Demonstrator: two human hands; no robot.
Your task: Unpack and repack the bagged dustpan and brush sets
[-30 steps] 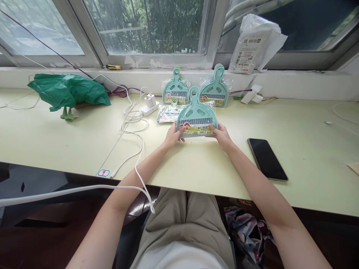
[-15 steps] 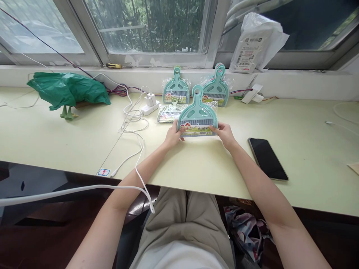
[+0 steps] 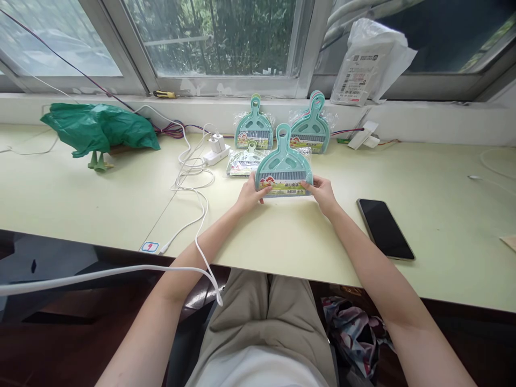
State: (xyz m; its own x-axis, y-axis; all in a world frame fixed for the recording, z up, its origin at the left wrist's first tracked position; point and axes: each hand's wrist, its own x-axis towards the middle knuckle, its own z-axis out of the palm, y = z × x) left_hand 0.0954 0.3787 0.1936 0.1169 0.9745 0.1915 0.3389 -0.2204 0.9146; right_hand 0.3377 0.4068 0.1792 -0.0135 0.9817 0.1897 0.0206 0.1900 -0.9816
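Observation:
A teal mini dustpan-and-brush set (image 3: 284, 164) in clear wrap stands tilted on the pale green table (image 3: 100, 199), handle up. My left hand (image 3: 250, 194) grips its lower left corner and my right hand (image 3: 321, 192) grips its lower right corner. Just behind it, a flat wrapped set (image 3: 244, 161) lies on the table. Two more sets lean upright against the wall: one (image 3: 253, 127) at centre, and a stack (image 3: 310, 126) to its right.
A black phone (image 3: 384, 228) lies to my right. White cables (image 3: 189, 183) and a charger (image 3: 216, 148) run to my left. A green plastic bag (image 3: 99, 129) sits far left. A white parcel (image 3: 365, 62) rests on the window sill.
The held set has tipped back and sunk slightly toward the table; both hands keep their grip at its lower corners.

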